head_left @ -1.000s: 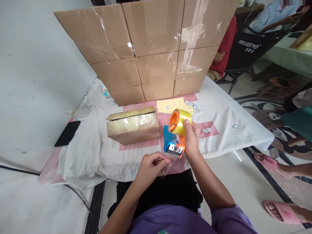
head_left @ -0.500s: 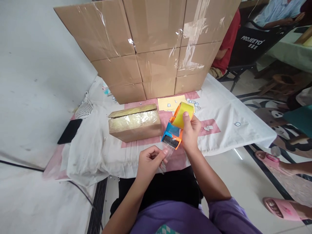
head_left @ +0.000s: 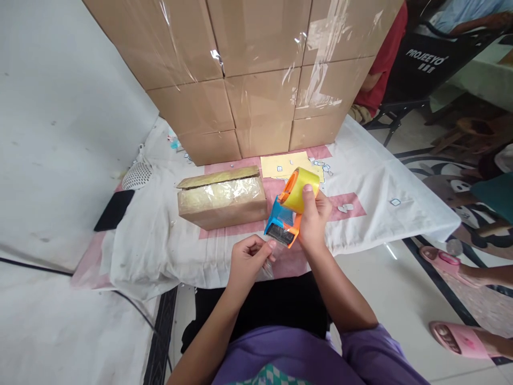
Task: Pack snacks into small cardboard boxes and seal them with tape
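Low table under a white and pink cloth, small taped cardboard box at centre, wall of stacked cartons behind, yellow sheets, black phone and white mesh object at left, paper scraps at right

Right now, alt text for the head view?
The right hand holds an orange-and-blue tape dispenser with a yellow roll, while the left hand pinches the clear tape end drawn from it. Behind them a small cardboard box lies on a white-and-pink cloth, before a wall of stacked cartons.
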Demonstrator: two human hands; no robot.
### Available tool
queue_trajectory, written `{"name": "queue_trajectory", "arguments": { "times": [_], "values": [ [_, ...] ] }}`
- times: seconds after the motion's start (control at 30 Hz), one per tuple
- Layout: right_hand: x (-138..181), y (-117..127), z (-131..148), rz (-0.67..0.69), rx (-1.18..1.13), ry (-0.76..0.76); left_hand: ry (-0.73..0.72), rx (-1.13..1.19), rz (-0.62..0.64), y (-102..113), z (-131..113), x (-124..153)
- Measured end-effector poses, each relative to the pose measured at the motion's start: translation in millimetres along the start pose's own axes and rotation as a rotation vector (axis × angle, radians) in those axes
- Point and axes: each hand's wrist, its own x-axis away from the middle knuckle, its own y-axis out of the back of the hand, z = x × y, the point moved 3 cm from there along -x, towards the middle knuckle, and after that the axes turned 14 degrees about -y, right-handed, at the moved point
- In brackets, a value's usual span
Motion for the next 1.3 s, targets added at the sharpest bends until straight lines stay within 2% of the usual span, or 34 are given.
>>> {"name": "queue_trajectory", "arguments": {
  "times": [0.27, 0.47, 0.8, 1.0, 1.3],
  "values": [
    [0.6, 3.5, -12.2, -0.017, -0.038, -0.106, 0.011, 0.029, -0.001, -1.6, 12.7, -0.9],
    [0.9, 6.6, -18.6, 0.002, -0.03, -0.162, -0.002, 0.052, 0.086, -2.3, 19.5, -2.1],
    [8.7, 7.3, -23.6, 0.032, -0.101, -0.214, -0.044, 0.006, 0.123, 4.7, 17.2, -2.4],
    [11.2, 10.5, -20.8, -0.015, -0.162, -0.211, -0.093, -0.064, 0.126, 6.1, 7.8, -3.3],
    [14.1, 17.3, -26.0, -0.185, -0.277, -0.314, -0.222, -0.09, 0.178, 1.5, -1.6, -4.3]
  ]
}}
